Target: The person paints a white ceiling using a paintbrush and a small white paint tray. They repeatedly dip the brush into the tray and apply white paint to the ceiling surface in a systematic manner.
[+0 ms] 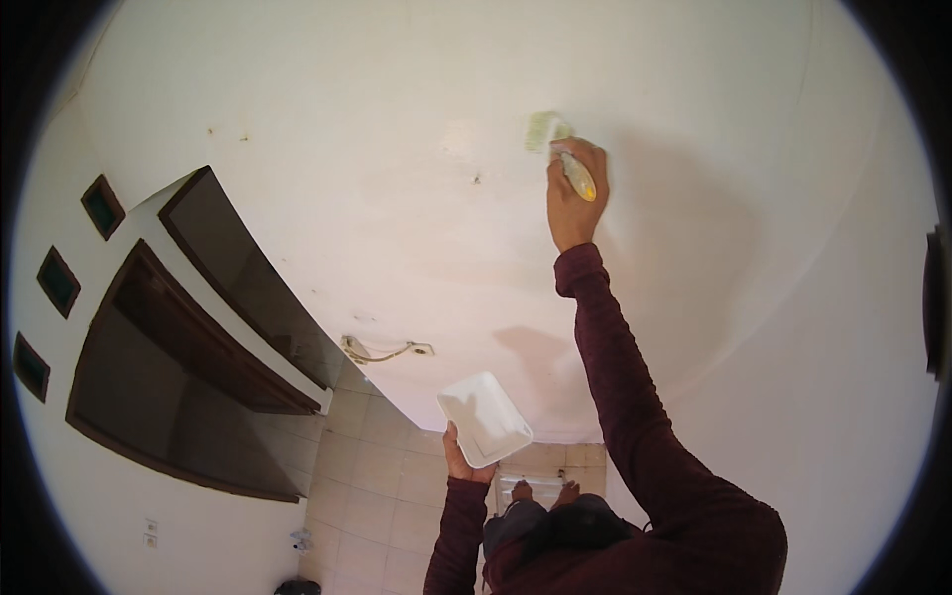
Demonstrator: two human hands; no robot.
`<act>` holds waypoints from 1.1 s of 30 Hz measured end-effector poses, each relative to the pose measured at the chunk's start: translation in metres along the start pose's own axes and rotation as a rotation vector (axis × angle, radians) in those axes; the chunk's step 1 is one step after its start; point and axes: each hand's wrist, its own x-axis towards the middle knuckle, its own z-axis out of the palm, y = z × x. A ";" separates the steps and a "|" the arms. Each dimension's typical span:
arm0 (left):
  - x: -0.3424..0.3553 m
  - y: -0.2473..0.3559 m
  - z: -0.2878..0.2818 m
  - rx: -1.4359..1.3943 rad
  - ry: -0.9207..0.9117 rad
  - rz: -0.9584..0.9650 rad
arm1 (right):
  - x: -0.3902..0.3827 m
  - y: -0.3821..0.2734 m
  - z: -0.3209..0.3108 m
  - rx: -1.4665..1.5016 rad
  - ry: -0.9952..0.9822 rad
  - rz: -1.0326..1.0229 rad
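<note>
Overhead, my right hand grips a light, stiff brush by its handle; my left hand cradles a flimsy tray.

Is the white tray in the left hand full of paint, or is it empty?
It looks empty: the white tray in the left hand shows only a plain white inside, no pool. A thin white film cannot be ruled out.
</note>
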 end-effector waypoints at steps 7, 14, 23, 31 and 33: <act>0.003 -0.006 0.003 -0.034 -0.013 0.013 | -0.010 -0.041 0.033 -0.269 0.043 -0.010; -0.002 -0.005 0.005 -0.028 -0.019 0.032 | -0.027 -0.056 0.117 -0.294 -0.143 -0.023; -0.007 0.000 0.013 0.002 -0.021 0.045 | -0.018 -0.042 0.114 0.235 -0.218 -0.054; -0.007 -0.007 0.011 -0.045 -0.032 0.012 | 0.019 -0.011 0.033 0.046 0.060 0.008; -0.006 -0.008 0.008 -0.040 -0.022 0.014 | 0.021 -0.018 0.013 -0.116 0.110 0.027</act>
